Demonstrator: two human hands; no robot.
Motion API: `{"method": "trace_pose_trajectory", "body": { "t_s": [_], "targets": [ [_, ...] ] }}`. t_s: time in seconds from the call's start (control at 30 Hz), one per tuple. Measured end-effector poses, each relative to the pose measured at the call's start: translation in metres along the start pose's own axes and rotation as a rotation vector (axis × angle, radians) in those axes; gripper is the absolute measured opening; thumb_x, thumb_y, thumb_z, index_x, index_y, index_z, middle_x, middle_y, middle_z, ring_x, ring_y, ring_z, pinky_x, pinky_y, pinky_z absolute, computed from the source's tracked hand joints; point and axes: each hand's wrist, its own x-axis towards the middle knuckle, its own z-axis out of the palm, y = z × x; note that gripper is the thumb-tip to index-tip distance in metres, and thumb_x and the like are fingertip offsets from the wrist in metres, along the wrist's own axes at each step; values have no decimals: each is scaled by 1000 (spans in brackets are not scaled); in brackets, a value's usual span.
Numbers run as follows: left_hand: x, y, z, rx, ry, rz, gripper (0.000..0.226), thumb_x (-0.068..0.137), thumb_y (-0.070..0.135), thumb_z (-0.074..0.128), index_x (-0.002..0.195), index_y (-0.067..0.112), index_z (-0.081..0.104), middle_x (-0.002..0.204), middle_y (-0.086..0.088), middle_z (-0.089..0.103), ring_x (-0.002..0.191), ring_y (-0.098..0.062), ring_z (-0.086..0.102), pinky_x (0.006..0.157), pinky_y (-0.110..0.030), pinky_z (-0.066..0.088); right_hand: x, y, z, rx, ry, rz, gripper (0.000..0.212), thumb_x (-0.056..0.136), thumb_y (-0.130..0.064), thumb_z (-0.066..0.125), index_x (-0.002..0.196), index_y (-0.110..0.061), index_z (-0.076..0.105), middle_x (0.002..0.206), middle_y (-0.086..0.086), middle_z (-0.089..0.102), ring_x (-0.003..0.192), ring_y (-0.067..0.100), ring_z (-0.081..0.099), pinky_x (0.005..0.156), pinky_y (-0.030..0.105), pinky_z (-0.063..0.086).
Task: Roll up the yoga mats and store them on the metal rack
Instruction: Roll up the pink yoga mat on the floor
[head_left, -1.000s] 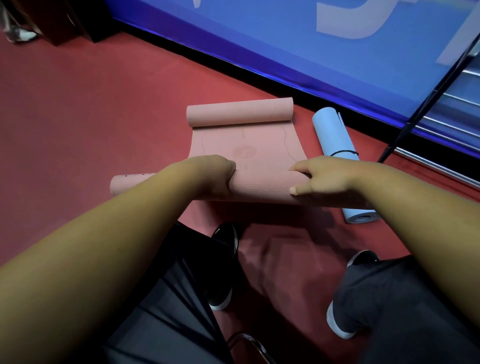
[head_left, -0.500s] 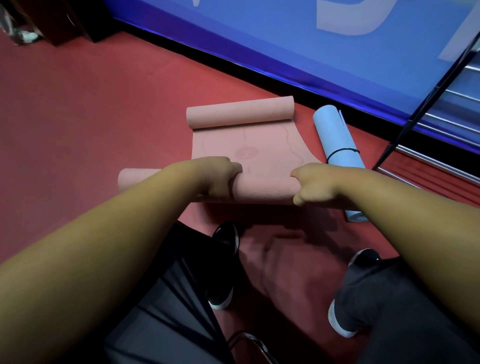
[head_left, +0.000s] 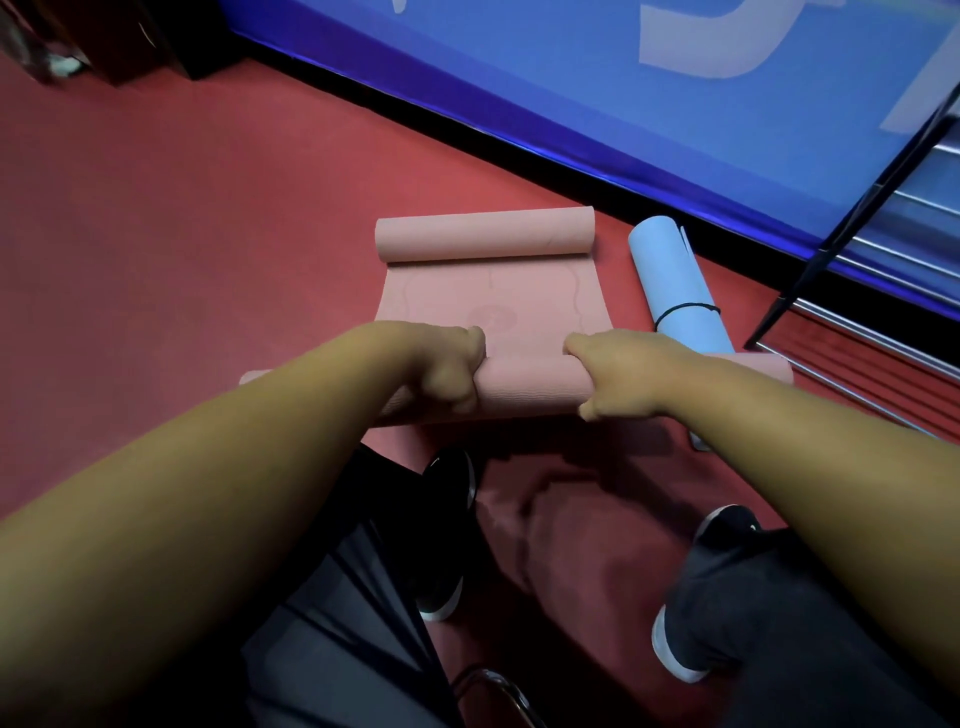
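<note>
A pink yoga mat (head_left: 488, 296) lies on the red floor, its far end curled into a small roll and its near end wound into a thicker roll (head_left: 527, 387). My left hand (head_left: 452, 371) grips that near roll left of its middle, fingers curled over the top. On the right side of the roll, my right hand (head_left: 615, 376) holds it the same way. A light blue mat (head_left: 675, 288), rolled and bound with a black band, lies just right of the pink one. The metal rack (head_left: 852, 332) stands at the right edge.
A blue wall panel (head_left: 571, 78) with a black base strip runs diagonally behind the mats. My two shoes (head_left: 449, 519) and knees are close under the roll. A curved metal bar (head_left: 498, 686) shows at the bottom. Dark furniture stands in the far left corner.
Both hands have rolled the near roll forward, away from me, so the flat stretch of pink mat is shorter. The roll now covers more of the blue mat's near end.
</note>
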Motion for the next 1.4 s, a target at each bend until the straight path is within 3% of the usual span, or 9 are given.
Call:
{"method": "trace_pose_trajectory", "body": {
  "t_s": [0.33,0.47,0.6,0.7,0.8,0.93,1.07,1.2,1.4],
  "targets": [
    [-2,9,5,254,304,127,61,76,50,88,107,19,46,122,-11,64,104,-35,65,78,-38,50,1,6,-6,277,-133,41,60,84,-38,79,134,-15,55,127,8,64,99,22,54,70,28,43],
    [-4,7,4,142,204,91,46,80,45,82,100,15,54,104,-10,67,85,-32,62,70,-33,48,1,5,-2,131,-48,-9,95,79,-57,84,154,-19,41,143,8,58,125,30,58,100,41,50],
    [-5,9,-4,81,90,39,39,74,36,82,98,7,70,98,-14,72,85,-32,68,69,-33,57,2,-1,1,41,146,-30,88,75,-62,88,140,-20,47,139,3,58,122,31,55,93,42,47],
    [-7,7,-7,68,114,27,46,72,37,84,106,11,66,105,-14,71,91,-33,67,74,-35,58,1,3,-5,223,97,10,76,74,-55,93,128,-17,54,120,5,63,105,28,59,75,34,44],
    [-7,8,-3,162,223,65,71,69,46,91,120,15,53,124,-12,61,107,-34,62,88,-40,55,0,8,-10,338,57,40,58,70,-53,95,89,-20,52,89,-1,58,76,18,53,58,32,35],
    [-9,15,-3,277,327,53,82,68,54,94,122,14,48,128,-11,57,112,-34,62,85,-42,51,-1,10,-12,448,1,53,60,68,-54,95,76,-14,51,73,-1,51,66,20,47,58,36,34],
    [-16,12,-9,210,338,54,55,74,52,87,99,19,51,104,-6,62,83,-29,56,69,-34,47,1,11,-14,407,-11,44,53,74,-60,90,93,-21,59,91,-9,59,87,18,55,69,29,41],
    [-13,8,-12,129,236,26,42,73,44,88,99,15,70,94,-9,70,82,-32,67,66,-34,53,3,8,-7,109,49,-12,98,75,-72,83,151,-22,47,139,5,50,130,30,49,105,44,47],
    [-6,-3,-16,36,132,1,49,73,43,90,108,17,68,105,-7,70,93,-30,66,77,-35,55,6,2,-10,225,169,-25,79,73,-50,96,129,-13,54,130,8,57,109,26,54,88,34,45]
  ]
}}
